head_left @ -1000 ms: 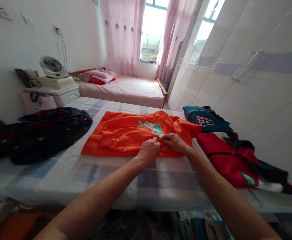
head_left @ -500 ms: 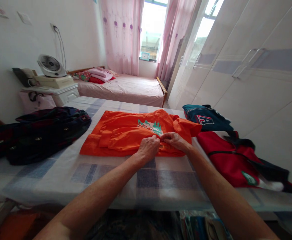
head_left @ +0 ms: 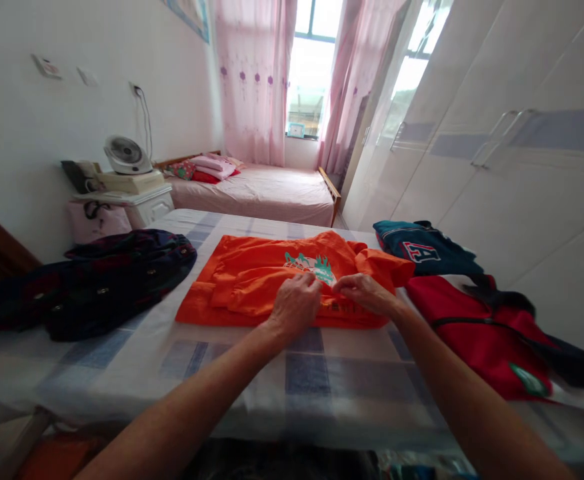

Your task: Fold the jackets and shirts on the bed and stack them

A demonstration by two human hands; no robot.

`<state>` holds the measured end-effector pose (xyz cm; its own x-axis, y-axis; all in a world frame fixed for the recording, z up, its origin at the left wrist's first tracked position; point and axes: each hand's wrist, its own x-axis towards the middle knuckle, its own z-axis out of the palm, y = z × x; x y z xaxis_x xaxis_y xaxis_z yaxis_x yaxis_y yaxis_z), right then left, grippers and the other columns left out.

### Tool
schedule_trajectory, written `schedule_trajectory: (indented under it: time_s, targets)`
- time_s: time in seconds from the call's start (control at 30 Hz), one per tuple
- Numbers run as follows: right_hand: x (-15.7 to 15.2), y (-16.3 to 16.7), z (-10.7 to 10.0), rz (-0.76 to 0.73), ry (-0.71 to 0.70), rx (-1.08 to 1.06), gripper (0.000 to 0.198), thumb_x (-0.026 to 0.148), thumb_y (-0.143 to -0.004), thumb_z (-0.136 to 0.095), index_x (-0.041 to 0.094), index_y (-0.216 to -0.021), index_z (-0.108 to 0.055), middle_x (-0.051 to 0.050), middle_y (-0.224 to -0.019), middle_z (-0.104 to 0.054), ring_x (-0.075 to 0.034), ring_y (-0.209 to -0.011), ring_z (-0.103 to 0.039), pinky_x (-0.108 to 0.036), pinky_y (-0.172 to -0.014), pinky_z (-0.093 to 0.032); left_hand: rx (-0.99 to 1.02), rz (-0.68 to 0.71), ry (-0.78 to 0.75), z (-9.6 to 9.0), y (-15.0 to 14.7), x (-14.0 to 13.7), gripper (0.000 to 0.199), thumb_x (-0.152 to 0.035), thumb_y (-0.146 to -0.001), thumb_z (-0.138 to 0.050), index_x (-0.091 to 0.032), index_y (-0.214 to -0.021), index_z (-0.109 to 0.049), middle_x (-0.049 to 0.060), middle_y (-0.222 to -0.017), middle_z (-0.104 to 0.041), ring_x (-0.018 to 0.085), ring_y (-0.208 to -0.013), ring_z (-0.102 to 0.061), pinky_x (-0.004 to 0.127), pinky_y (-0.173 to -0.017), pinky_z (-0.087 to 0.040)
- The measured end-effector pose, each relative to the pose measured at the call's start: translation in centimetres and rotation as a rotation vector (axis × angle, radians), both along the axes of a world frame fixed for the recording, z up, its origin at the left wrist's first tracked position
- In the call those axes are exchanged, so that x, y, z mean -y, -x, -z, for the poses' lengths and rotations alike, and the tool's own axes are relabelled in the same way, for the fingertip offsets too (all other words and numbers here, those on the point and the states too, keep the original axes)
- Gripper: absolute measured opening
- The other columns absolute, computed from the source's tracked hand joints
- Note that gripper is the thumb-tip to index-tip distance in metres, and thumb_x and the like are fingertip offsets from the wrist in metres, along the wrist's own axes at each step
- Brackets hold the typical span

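An orange shirt [head_left: 252,280] lies partly folded on the bed's checked sheet, with a green and white print and dark lettering below it. Over the lower part of the print, my left hand [head_left: 297,300] is closed in a pinch at the cloth. Just to the right, my right hand [head_left: 365,292] also pinches at the shirt, fingers pointing left. A small gap separates the two sets of fingertips. Whatever lies between the fingers is mostly hidden; it appears to be the shirt's cloth.
A dark plaid garment [head_left: 117,287] lies on the left of the checked sheet [head_left: 212,387]. At right are a folded teal garment [head_left: 422,250] and a red and black jacket [head_left: 477,340]. Beyond stand a pink bed [head_left: 272,193], a fan [head_left: 127,155] and a white wardrobe [head_left: 472,200].
My hands have moved slightly apart, opening a gap between their fingertips. The camera view has tilted up and turned a little left. The shirt keeps about the same shape.
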<state>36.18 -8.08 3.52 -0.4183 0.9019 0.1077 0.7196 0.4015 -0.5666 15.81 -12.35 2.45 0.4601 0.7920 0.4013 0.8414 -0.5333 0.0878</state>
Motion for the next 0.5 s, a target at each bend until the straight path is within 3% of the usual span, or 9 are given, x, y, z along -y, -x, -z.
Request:
schedule_trajectory:
  time_s: [0.1, 0.2, 0.33, 0.43, 0.5]
  targets:
    - [-0.4, 2.5, -1.4, 0.134, -0.278, 0.016, 0.028, 0.027, -0.086, -0.045, 0.018, -0.099, -0.068, -0.006, -0.099, -0.071, -0.018, -0.092, -0.064, -0.029, -0.085, -0.046, -0.005, -0.118, 0.024, -0.6, 3.1, -2.1, 0.03, -0.024, -0.093, -0.037, -0.015, -0.112, -0.059, 0.012, -0.126, -0.055, 0.023, -0.113, -0.053, 0.034, -0.093, -0.043]
    - [-0.7, 5.8, -0.7, 0.099, -0.412, 0.059, 0.039, 0.036, -0.092, -0.04, 0.019, -0.122, -0.057, -0.008, -0.128, -0.058, -0.02, -0.119, -0.051, -0.034, -0.1, -0.038, -0.047, -0.152, 0.07, 0.2, 5.8, -3.7, 0.039, -0.033, -0.094, -0.036, -0.017, -0.125, -0.054, 0.013, -0.137, -0.048, 0.027, -0.127, -0.042, 0.042, -0.102, -0.036]
    - [-0.2, 7.8, 3.6, 0.031, -0.278, 0.29, 0.055, 0.047, -0.092, -0.036, 0.017, -0.137, -0.043, -0.01, -0.146, -0.036, -0.025, -0.136, -0.028, -0.044, -0.11, -0.022, -0.096, -0.147, 0.143, 2.6, 9.1, -4.5, 0.046, -0.042, -0.093, -0.035, -0.021, -0.132, -0.049, 0.009, -0.141, -0.045, 0.029, -0.133, -0.035, 0.05, -0.106, -0.028]
    - [0.5, 6.6, 5.8, 0.045, -0.186, 0.356, 0.064, 0.05, -0.091, -0.034, 0.01, -0.14, -0.037, -0.014, -0.147, -0.034, -0.025, -0.137, -0.028, -0.044, -0.112, -0.018, -0.092, -0.154, 0.181, 3.5, 11.3, -4.4, 0.048, -0.044, -0.092, -0.036, -0.02, -0.132, -0.049, 0.009, -0.139, -0.048, 0.029, -0.132, -0.036, 0.05, -0.108, -0.025]
    - [0.3, 5.4, 5.4, 0.019, -0.153, 0.333, 0.062, 0.049, -0.09, -0.036, 0.01, -0.139, -0.04, -0.013, -0.145, -0.037, -0.025, -0.134, -0.033, -0.043, -0.111, -0.022, -0.074, -0.146, 0.208, 3.0, 12.5, -4.8, 0.044, -0.044, -0.093, -0.033, -0.023, -0.123, -0.057, 0.004, -0.134, -0.054, 0.024, -0.128, -0.043, 0.043, -0.106, -0.031]
